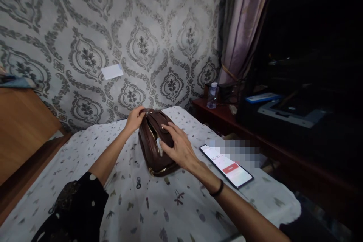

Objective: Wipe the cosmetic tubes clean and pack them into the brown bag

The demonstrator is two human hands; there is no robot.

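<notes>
A dark brown leather bag point(146, 147) with a gold zipper lies on a white patterned cloth point(153, 211). Its zipper is partly undone, and a small white item point(159, 146) shows at the opening. My left hand point(135, 118) is at the bag's far left end, its fingers closed on the edge near the zipper's end. Over the bag's right side is my right hand point(178, 144), fingers apart and touching the leather beside the opening, with the thumb near the white item. A dark band circles my right wrist.
Right of the bag lies a lit phone point(227, 166). A clear bottle point(212, 96) stands on the dark red table point(207, 111) at the back right, near a large dark screen. A wooden board point(25, 128) rises at the left. Patterned wallpaper is behind.
</notes>
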